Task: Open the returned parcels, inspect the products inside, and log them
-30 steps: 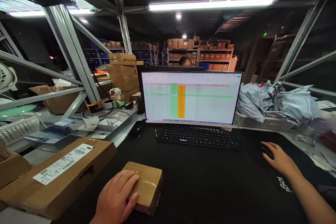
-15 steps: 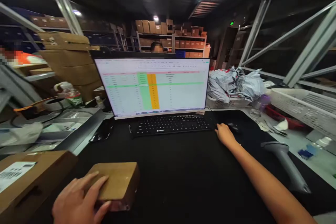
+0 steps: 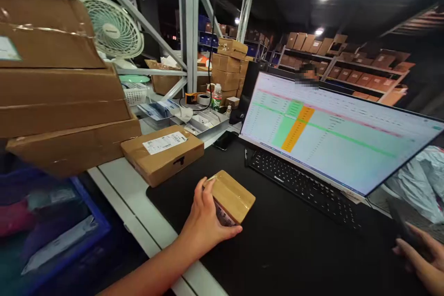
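My left hand [image 3: 208, 217] grips a small brown cardboard box [image 3: 233, 196], fingers along its far left side and thumb at its near corner. Shiny tape covers the top of the box, and a printed side shows beside my palm. The box is on or just above the black desk mat [image 3: 284, 249]; I cannot tell which. At the right edge, my right hand [image 3: 421, 254] is closed round a dark, blurred barcode scanner [image 3: 402, 222], its head pointing up and left. Part of that hand is out of view.
A labelled carton [image 3: 163, 152] lies left of the mat, by a black phone [image 3: 225, 141]. Behind stand a keyboard [image 3: 301, 185] and a monitor [image 3: 340, 134]. Stacked cartons [image 3: 62, 97], a fan [image 3: 111, 30] and a blue crate [image 3: 100, 226] are at left. A person is behind the monitor.
The view has swung left, bringing in stacked cartons, the fan and the blue crate. My right hand has left the keyboard and mouse area and taken up the scanner. My left hand remains at the small box.
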### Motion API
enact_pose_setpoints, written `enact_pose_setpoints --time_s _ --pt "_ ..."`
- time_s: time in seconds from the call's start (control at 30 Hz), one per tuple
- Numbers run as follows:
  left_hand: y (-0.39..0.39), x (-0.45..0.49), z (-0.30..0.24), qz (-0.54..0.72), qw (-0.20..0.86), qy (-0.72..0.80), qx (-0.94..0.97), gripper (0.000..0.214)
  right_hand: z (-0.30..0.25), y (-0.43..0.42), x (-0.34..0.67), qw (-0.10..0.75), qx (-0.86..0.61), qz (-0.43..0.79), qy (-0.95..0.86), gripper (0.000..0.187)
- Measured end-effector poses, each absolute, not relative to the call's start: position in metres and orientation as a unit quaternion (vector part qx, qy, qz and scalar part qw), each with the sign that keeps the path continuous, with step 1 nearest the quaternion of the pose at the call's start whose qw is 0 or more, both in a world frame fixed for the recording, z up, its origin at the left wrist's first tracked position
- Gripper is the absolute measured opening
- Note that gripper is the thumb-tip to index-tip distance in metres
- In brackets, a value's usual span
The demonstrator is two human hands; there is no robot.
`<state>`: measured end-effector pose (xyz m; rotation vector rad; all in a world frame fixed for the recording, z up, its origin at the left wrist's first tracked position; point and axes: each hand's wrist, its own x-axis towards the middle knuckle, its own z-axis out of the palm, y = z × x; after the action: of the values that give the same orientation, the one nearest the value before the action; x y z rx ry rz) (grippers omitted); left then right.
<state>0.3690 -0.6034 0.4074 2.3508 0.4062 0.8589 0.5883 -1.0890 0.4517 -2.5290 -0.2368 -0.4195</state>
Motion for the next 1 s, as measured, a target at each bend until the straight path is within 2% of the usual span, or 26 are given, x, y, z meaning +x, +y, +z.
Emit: enact_pose_setpoints --time_s 0.03,0.1,0.23,0.33,0.47,0.6,0.73,0.87,1.0 --pt "-0.603 0.368 0.405 0.330 0.308 0.144 0.881 0.137 0.459 -1.065 0.573 0.338 -0.930 -0.138 -0.045 0.082" --pt "-0.603 0.366 0.402 0.345 0.310 0.135 0.875 0.143 0.475 -1.000 0.537 0.369 -0.923 0.003 -0.107 0.088" --pt "-0.606 0.363 0.396 0.349 0.306 0.138 0.875 0.154 0.517 -0.863 0.482 0.323 -0.868 0.158 -0.342 0.062" --pt "-0.606 0.362 0.395 0.339 0.313 0.146 0.875 0.159 0.543 -0.791 0.474 0.238 -0.847 0.109 -0.463 0.048" --pt "-0.604 0.363 0.395 0.329 0.310 0.153 0.879 0.161 0.558 -0.738 0.481 0.129 -0.839 0.050 -0.527 0.045" --pt "-0.602 0.364 0.395 0.323 0.313 0.150 0.880 0.161 0.567 -0.719 0.481 0.043 -0.846 0.065 -0.527 0.047" --pt "-0.600 0.364 0.397 0.310 0.325 0.160 0.879 0.161 0.591 -0.734 0.476 -0.038 -0.839 0.113 -0.530 0.049" --pt "-0.597 0.363 0.402 0.291 0.329 0.158 0.884 0.159 0.607 -0.774 0.469 -0.068 -0.850 0.157 -0.498 0.048" --pt "-0.593 0.365 0.404 0.303 0.305 0.147 0.891 0.156 0.602 -0.816 0.463 -0.072 -0.860 0.161 -0.479 0.050"
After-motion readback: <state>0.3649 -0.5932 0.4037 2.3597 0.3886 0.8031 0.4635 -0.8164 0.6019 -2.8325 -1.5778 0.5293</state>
